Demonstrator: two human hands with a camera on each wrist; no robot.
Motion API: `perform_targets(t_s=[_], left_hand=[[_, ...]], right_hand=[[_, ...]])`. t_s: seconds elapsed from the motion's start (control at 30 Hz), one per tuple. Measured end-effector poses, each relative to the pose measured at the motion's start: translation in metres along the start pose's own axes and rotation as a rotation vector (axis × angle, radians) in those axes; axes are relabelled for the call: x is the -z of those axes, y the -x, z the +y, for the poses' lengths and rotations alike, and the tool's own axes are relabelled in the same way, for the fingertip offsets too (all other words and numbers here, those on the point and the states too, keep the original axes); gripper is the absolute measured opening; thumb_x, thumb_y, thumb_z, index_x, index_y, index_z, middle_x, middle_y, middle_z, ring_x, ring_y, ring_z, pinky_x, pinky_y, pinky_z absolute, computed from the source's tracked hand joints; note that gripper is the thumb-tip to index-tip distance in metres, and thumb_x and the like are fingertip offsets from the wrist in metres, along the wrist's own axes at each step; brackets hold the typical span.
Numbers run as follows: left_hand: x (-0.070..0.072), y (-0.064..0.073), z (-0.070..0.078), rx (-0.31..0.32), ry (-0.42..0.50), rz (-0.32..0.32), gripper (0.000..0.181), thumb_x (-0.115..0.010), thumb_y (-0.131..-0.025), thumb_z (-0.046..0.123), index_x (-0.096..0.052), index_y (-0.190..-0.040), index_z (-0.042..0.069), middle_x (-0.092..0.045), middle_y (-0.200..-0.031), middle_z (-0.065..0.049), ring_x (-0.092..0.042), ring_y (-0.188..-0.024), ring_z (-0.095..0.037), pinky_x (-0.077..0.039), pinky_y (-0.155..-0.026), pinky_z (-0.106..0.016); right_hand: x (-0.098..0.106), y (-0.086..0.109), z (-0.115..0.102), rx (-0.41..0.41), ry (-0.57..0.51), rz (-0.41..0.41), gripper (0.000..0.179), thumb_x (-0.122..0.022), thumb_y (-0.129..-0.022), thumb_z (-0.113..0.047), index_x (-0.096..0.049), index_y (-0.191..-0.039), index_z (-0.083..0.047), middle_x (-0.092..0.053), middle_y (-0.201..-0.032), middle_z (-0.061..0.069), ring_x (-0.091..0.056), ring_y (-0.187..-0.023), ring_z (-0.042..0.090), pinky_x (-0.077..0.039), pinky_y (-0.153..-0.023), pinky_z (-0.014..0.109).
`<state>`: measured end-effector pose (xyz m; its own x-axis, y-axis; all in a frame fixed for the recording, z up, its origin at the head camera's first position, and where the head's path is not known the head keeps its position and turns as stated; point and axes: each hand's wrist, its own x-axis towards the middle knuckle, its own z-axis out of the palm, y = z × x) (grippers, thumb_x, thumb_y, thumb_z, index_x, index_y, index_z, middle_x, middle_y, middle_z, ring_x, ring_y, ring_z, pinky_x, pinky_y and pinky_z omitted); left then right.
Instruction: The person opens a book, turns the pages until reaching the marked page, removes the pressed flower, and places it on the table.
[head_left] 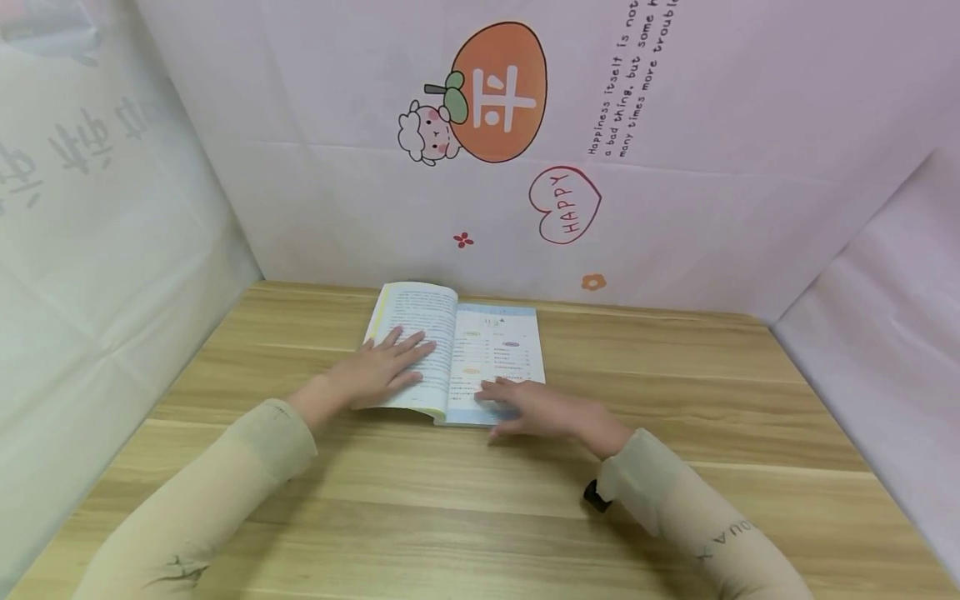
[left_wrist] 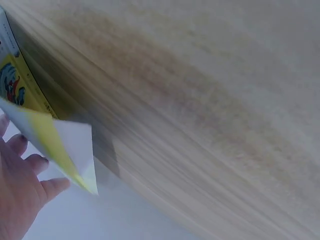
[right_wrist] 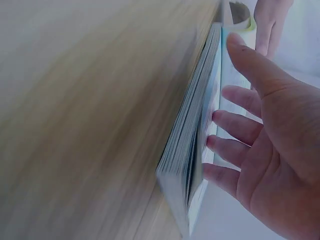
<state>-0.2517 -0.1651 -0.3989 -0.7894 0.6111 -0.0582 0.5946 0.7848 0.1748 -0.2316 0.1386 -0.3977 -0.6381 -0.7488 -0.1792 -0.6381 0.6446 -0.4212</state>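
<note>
An open paperback book [head_left: 491,333] lies near the back edge of the wooden table. My left hand [head_left: 382,367] rests on its left page with the fingers spread. In the left wrist view, the turned cover and pages [left_wrist: 75,145] lift away from the table, with a yellow strip along the edge. Over the lower part of the right page, which shows a printed contents list, is my right hand [head_left: 536,408], its fingers extended. The right wrist view shows the thick page block [right_wrist: 192,115] beside the relaxed fingers of that hand, with nothing held.
The wooden table [head_left: 465,517] extends in front of the book and to both sides. A white cloth backdrop [head_left: 337,208] with printed cartoons and lettering rises behind it, and white cloth hangs at both sides. A dark band [head_left: 596,497] shows at the right cuff.
</note>
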Motion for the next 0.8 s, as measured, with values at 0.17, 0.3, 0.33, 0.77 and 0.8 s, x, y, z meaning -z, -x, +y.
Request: perform_targets(t_s=[0.17, 0.3, 0.33, 0.77, 0.8], left_hand=[[0.001, 0.002, -0.005, 0.022, 0.063, -0.007, 0.059, -0.027, -0.097, 0.054, -0.015, -0.15, 0.03, -0.011, -0.154, 0.003, -0.003, -0.14, -0.03, -0.017, -0.105, -0.057], [0.001, 0.004, -0.006, 0.01, 0.082, -0.01, 0.058, -0.029, -0.098, 0.051, -0.017, -0.15, 0.027, -0.011, -0.154, 0.0, -0.005, -0.139, -0.034, -0.02, -0.106, -0.053], [0.002, 0.004, -0.006, 0.007, 0.086, -0.01, 0.058, -0.03, -0.098, 0.05, -0.018, -0.15, 0.026, -0.012, -0.154, -0.001, -0.006, -0.139, -0.035, -0.02, -0.106, -0.053], [-0.001, 0.006, -0.008, 0.017, 0.056, -0.032, 0.06, -0.029, -0.098, 0.051, -0.018, -0.15, 0.023, -0.01, -0.155, -0.004, -0.009, -0.138, -0.037, -0.027, -0.101, -0.057], [-0.001, 0.006, -0.008, 0.014, 0.046, -0.032, 0.06, -0.029, -0.098, 0.05, -0.017, -0.15, 0.023, -0.009, -0.155, -0.005, -0.009, -0.137, -0.038, -0.028, -0.1, -0.058]], right_hand=[[0.004, 0.012, 0.01, -0.008, -0.023, -0.015, 0.064, -0.07, -0.081, -0.039, -0.048, -0.136, -0.016, -0.029, -0.149, 0.003, -0.02, -0.138, 0.023, -0.021, -0.109, 0.038], [0.008, 0.021, 0.014, -0.034, -0.036, -0.017, 0.063, -0.072, -0.081, -0.037, -0.05, -0.135, -0.014, -0.029, -0.149, 0.006, -0.021, -0.137, 0.024, -0.021, -0.108, 0.039], [0.009, 0.022, 0.014, -0.038, -0.036, -0.018, 0.062, -0.072, -0.081, -0.036, -0.05, -0.135, -0.014, -0.029, -0.149, 0.007, -0.021, -0.137, 0.024, -0.021, -0.108, 0.039], [0.018, 0.033, 0.023, -0.081, -0.032, -0.028, 0.057, -0.071, -0.083, -0.027, -0.051, -0.134, -0.011, -0.029, -0.148, 0.011, -0.025, -0.136, 0.028, -0.024, -0.107, 0.043], [0.018, 0.034, 0.023, -0.085, -0.026, -0.03, 0.057, -0.071, -0.083, -0.028, -0.051, -0.134, -0.012, -0.03, -0.148, 0.011, -0.025, -0.135, 0.028, -0.024, -0.107, 0.043]])
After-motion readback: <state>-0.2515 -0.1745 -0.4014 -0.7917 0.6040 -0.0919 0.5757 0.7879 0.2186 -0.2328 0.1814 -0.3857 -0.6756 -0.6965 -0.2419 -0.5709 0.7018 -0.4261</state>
